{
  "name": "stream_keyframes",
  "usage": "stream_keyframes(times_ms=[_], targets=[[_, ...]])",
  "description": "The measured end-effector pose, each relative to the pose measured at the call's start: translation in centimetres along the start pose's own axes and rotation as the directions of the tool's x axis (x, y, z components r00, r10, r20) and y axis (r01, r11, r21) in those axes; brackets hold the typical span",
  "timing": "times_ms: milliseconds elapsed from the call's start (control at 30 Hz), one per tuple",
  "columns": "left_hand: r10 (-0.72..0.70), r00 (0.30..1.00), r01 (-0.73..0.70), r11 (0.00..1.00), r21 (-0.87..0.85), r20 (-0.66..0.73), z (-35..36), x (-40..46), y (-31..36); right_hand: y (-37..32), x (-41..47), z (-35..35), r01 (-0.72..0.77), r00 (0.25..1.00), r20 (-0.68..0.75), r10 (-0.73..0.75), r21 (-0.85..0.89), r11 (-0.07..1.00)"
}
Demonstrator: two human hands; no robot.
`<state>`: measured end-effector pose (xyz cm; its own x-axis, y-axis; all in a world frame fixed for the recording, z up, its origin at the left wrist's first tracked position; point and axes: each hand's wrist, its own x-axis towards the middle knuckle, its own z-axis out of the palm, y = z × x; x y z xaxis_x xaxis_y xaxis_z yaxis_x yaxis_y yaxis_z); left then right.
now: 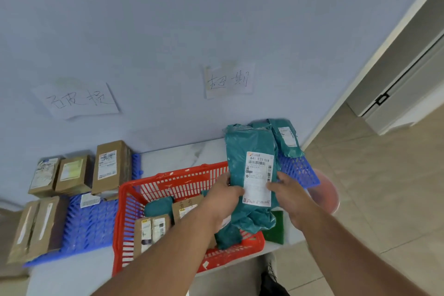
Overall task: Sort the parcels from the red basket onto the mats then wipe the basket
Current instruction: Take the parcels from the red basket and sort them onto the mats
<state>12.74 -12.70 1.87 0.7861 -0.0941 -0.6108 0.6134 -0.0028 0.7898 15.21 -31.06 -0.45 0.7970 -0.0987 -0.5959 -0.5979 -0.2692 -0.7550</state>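
I hold a teal plastic parcel point(249, 149) with a white label upright above the red basket point(125, 199). My left hand point(223, 197) grips its left edge and my right hand point(288, 194) grips its right edge. Inside the basket lie a small teal parcel point(159, 205) and brown cardboard boxes point(151, 230). The left blue mat point(93, 226) carries several brown boxes point(111, 166). On the right blue mat point(300, 170) rests another teal parcel point(287, 138), partly hidden behind the one I hold.
Two handwritten paper signs point(79, 100) point(228, 80) hang on the wall above the mats. A green cloth point(276, 227) lies right of the basket. A pink round bin point(326, 194) stands on the tiled floor beside the white table point(182, 151).
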Motion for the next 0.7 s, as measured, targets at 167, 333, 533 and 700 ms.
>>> stream_keyframes(times_ms=[167, 333, 533, 700], targets=[[-0.070, 0.997, 0.069, 0.997, -0.038, -0.042, 6.2, 7.0, 0.9, 0.3, 7.1, -5.7, -0.049, 0.999, 0.006, 0.050, -0.030, 0.998], [-0.189, 0.973, 0.186, 0.982, -0.036, -0.131, 11.2, 16.4, 0.4, 1.5, 16.7, -8.9, -0.109, 0.992, 0.050, 0.114, -0.099, 0.989], [-0.299, 0.919, 0.293, 0.954, -0.061, -0.257, 13.1, 26.5, -2.7, 4.9, 27.7, -7.5, -0.223, 0.963, 0.110, 0.246, -0.192, 0.956], [-0.355, 0.879, 0.355, 0.933, -0.058, -0.319, 11.7, 32.1, -5.8, 8.1, 33.6, -4.8, -0.213, 0.953, 0.167, 0.252, -0.221, 0.952]])
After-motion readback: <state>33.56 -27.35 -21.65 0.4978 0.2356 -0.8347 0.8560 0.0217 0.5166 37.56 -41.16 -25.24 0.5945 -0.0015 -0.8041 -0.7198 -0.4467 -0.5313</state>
